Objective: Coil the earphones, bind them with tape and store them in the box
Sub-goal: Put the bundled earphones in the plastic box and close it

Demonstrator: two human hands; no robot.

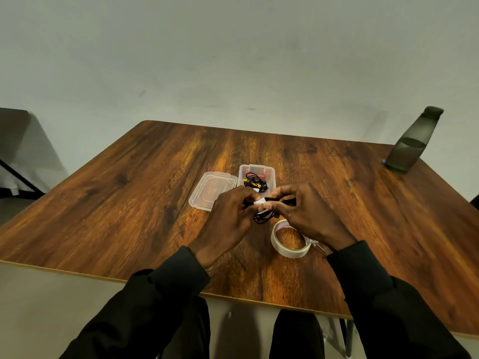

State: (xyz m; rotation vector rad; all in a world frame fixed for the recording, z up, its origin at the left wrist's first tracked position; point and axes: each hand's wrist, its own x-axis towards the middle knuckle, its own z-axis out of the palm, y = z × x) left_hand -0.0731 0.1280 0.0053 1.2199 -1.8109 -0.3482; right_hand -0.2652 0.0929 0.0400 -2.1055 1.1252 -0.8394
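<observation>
Left hand (228,216) and right hand (308,213) both pinch the coiled earphones (262,218) at the white tape strip (260,202), just before the open box (272,177). Risk: the lower loops hang loose, and a slack wrap lets them spill.

This is a plain indoor room, probably an office or study space. A wood-grain laminate tabletop (124,203) on a metal leg (348,338) stands before a bare pale wall (233,60). A dark drinking bottle (412,143) sits at the tabletop's far right corner. Beyond its left edge, part of another dark table (13,128) shows.
</observation>
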